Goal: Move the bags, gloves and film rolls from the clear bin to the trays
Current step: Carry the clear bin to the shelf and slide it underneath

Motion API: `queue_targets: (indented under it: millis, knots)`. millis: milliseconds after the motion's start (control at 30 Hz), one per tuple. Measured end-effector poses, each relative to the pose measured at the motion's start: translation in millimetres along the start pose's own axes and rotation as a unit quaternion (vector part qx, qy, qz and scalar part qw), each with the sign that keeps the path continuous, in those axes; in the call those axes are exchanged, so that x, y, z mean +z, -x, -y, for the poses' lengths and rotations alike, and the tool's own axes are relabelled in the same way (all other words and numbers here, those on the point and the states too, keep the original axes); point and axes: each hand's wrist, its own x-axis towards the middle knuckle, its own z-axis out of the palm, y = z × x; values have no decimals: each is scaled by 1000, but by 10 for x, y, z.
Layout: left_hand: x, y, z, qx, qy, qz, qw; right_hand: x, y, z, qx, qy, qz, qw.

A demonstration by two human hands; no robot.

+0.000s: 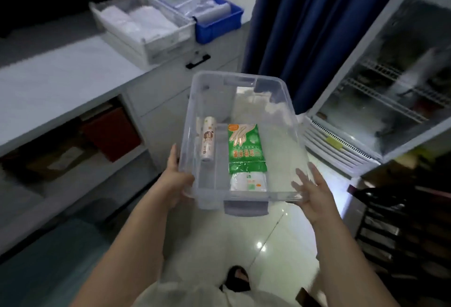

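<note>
I hold the clear bin in the air in front of me, above the floor. My left hand grips its near left corner. My right hand presses flat against its near right side, fingers spread. Inside lie a pale film roll at the left, a green glove pack in the middle, and a white pack at the near end. On the counter, far left, stand a clear tray with white bags and a blue tray with rolls and packs.
A white counter with open shelves below runs along the left. A blue curtain hangs ahead. A glass-door fridge stands at the right, and a dark rack at the lower right. My foot shows on the glossy tiled floor.
</note>
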Motion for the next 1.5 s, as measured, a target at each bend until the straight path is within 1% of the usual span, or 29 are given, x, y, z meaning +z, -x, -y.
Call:
queue_targets:
  millis: [100,167,300,400,567,667,767,833,933,1033,1167,1267,1367,1500]
  knots:
    - [735,-385,-415,55,18,18,998,-229,-469,683,-45,-2,-18,999]
    - [1094,-627,-729,79,30,24,996,-268,-770,1080,-72,4,-16,997]
    - [1590,-1232,-1308,94,44,27,994,-184,-1362,1740,-118,-2,-23,993]
    - [1878,-1785,-1795,116,21,34,992,-52,-1911,2191,-134,-12,-28,990]
    - [2258,-2864,-2766,134,11,26,991,418,-2962,2932,-171,-18,-18,985]
    - [2429,-3570,-3341,155,23,32,987,839,-3653,3421,-171,-15,-23,985]
    - [2601,-4264,-3890,155,28,29,987,1235,-4300,3907,-192,-14,-28,981]
    - [2735,-4670,-4201,148,34,14,988,1437,-4725,4236,-196,-10,-24,980]
    - [2936,-5232,-4555,149,56,-7,987,1662,-5433,4705,-186,-4,-2,983]
    - [3065,-5822,-4858,156,84,-38,983,1966,-6213,5127,-180,34,35,982]
    - [3144,-6648,-5253,183,98,-84,975,2523,-7304,5635,-174,65,94,978]
    - [3203,-7159,-5555,186,110,-137,967,3009,-8048,5975,-148,67,142,976]
    - [3229,-7593,-5816,186,133,-189,955,3506,-8697,6251,-126,85,185,971]
    - [3128,-8116,-6075,184,167,-237,939,4164,-9494,6398,-107,127,237,957]
